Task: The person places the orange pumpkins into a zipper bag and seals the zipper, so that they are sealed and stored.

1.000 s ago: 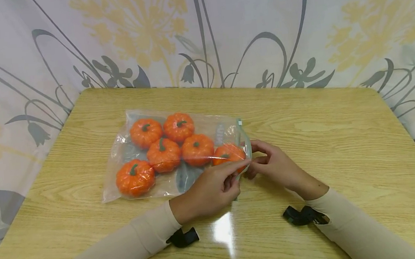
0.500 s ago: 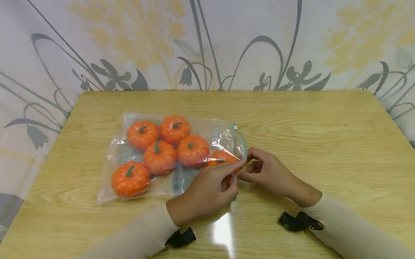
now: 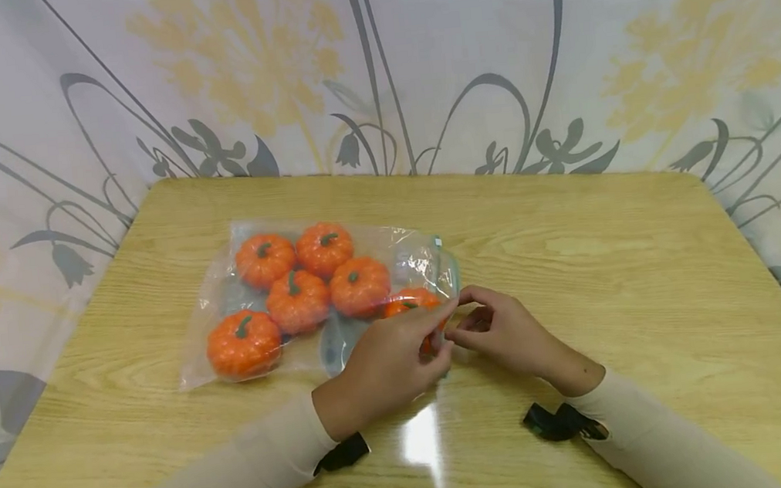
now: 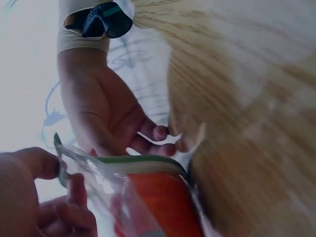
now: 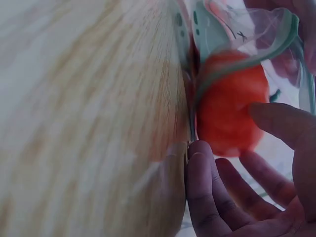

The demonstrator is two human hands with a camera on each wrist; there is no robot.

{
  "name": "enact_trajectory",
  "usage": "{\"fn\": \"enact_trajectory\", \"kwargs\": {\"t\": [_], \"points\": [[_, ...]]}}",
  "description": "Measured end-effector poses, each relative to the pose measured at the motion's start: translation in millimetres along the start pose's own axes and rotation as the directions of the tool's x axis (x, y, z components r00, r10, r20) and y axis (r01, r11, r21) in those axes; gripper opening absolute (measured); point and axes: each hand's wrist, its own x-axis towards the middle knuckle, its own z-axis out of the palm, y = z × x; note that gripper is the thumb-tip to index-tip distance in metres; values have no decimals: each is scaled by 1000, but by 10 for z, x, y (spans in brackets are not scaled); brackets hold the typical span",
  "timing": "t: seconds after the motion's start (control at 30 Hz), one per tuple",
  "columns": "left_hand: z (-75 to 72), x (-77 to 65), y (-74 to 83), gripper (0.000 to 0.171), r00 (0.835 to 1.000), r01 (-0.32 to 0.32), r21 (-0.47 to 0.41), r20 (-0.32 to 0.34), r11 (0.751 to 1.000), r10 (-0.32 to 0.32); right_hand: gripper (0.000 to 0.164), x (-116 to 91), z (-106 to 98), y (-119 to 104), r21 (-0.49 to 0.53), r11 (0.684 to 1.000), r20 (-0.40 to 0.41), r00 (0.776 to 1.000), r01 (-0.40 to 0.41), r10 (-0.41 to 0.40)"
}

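Observation:
A clear zip bag (image 3: 390,240) with a green-edged mouth lies flat, its opening turned right. Several small orange pumpkins (image 3: 359,287) with green stems lie inside it. One more pumpkin (image 3: 409,300) sits right at the mouth, partly covered by my left hand (image 3: 383,365). That hand pinches the bag's near rim between thumb and finger, lifting it. My right hand (image 3: 503,335) is at the opening with fingers loosely bent and spread. In the right wrist view its thumb (image 5: 276,118) overlaps the mouth pumpkin (image 5: 229,106); whether it touches I cannot tell.
A wooden table (image 3: 609,271) carries the bag. Patterned fabric (image 3: 416,63) hangs along its back and sides. Black wrist-worn devices (image 3: 559,421) stick out from both sleeves. Light glares off the table near me.
The bag and its pumpkins have shifted slightly left. My right hand has come a little left and nearer me, its fingertips now beside my left hand, which keeps its pinch.

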Motion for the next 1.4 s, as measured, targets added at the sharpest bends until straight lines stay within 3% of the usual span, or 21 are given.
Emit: {"fn": "enact_trajectory", "kwargs": {"t": [0.17,0.33,0.53,0.67,0.83,0.97,1.07,1.17,1.3,1.4], "points": [[-18,-17,12,48,996,-39,151,-74,988,50,45,-6,-6,31,62,998,-6,1000,-30,30],[-86,-91,-35,47,996,-58,244,-46,968,72,49,15,-4,41,57,998,-17,999,-33,34],[-91,-191,-112,43,996,-67,371,-24,926,81,56,64,11,23,-14,999,-34,999,-34,34],[-79,-194,-134,43,998,-63,405,1,912,68,58,87,9,9,-12,998,-45,997,-62,62],[-74,-220,-123,52,992,-102,453,109,886,58,58,129,4,-11,16,994,-31,993,-112,112],[-60,-240,-125,60,984,-123,435,168,892,54,53,172,-4,-39,52,984,-36,985,-170,172],[-46,-244,-140,55,988,-116,425,145,898,59,49,200,-1,-53,114,970,-37,975,-213,218],[-29,-242,-149,37,992,-124,448,85,885,96,44,217,6,-49,214,947,-28,968,-238,250],[-25,-243,-154,21,989,-146,481,49,865,140,42,222,5,-29,334,914,1,970,-231,244],[-39,-243,-156,20,988,-154,461,51,874,148,44,225,-4,-24,390,896,28,975,-215,222]]}}
